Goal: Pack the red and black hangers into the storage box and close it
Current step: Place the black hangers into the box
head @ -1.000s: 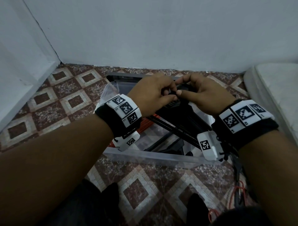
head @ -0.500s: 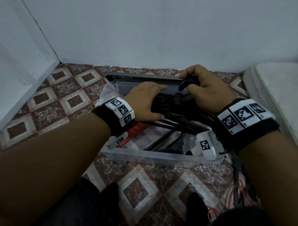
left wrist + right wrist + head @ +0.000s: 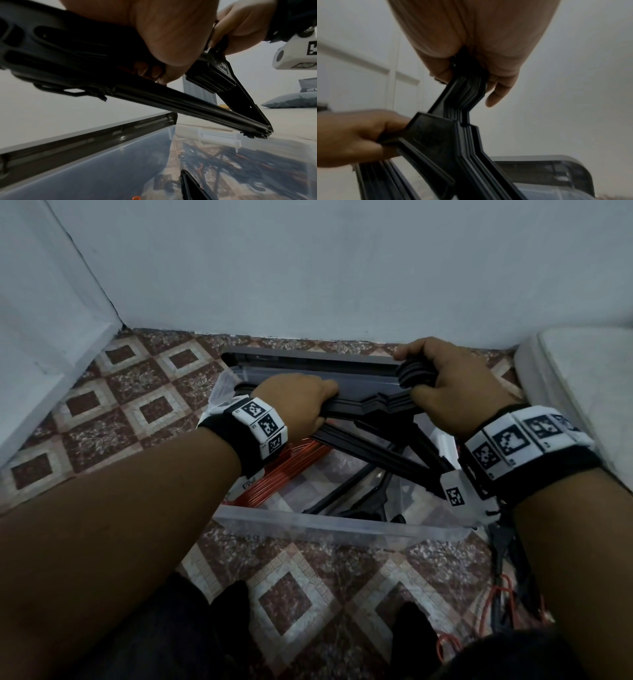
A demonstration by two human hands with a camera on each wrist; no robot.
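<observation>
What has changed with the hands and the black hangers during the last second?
The left hand slid leftward from the hooks to grip the arm of the black hangers. The right hand carried the hooks toward the far right of the storage box. The bundle now lies flatter. The box, its lid and the red hangers stayed.

Matt black plastic hangers (image 3: 368,409); glossy red hangers (image 3: 291,470); clear smooth plastic storage box (image 3: 342,527); speckled patterned tile floor (image 3: 308,587).
</observation>
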